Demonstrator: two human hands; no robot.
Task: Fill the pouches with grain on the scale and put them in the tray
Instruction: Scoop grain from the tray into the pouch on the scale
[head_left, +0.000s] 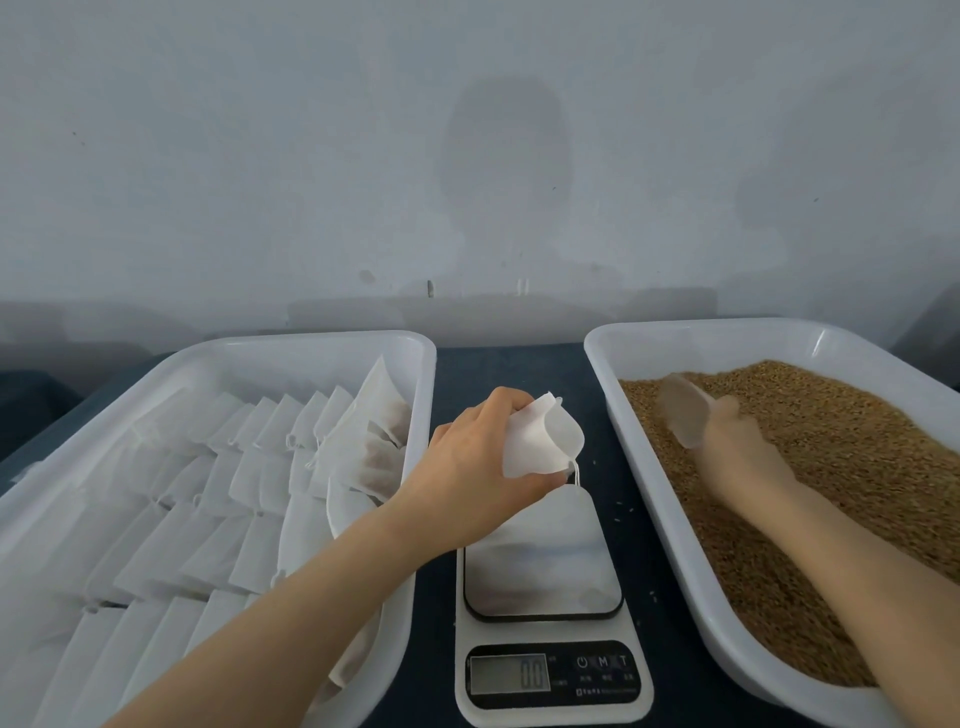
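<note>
To the left of your left hand (467, 467), a white plastic tray (311, 345) with rounded corners is holding rows of flat, papery empty pouches (208, 483), overlapping like shingles. A few plumper filled pouches (382, 452), showing brown through the thin fabric, are lying just beside your wrist.

Your left hand is gripping a soft white pouch (545, 441). The fingers are curling round its side, and its mouth is gaping open toward your other hand. A thin drawstring (575, 470) is dangling from the pouch.

Just below that hand, a white digital scale (545, 670) is sitting on the dark tabletop (649, 545). Its glossy, rounded-square platform (545, 561) is catching the light and its grey display (511, 674) is reading zero. A few loose kernels (623, 506) are lying on the tabletop between your two hands.

Your right hand (737, 447), blurred, is closing round the handle of a translucent plastic scoop (685, 410). Its curved blade is lying on the golden-brown, granular grain (831, 467). The grain is heaping all around that hand inside a second white tray (675, 332).
</note>
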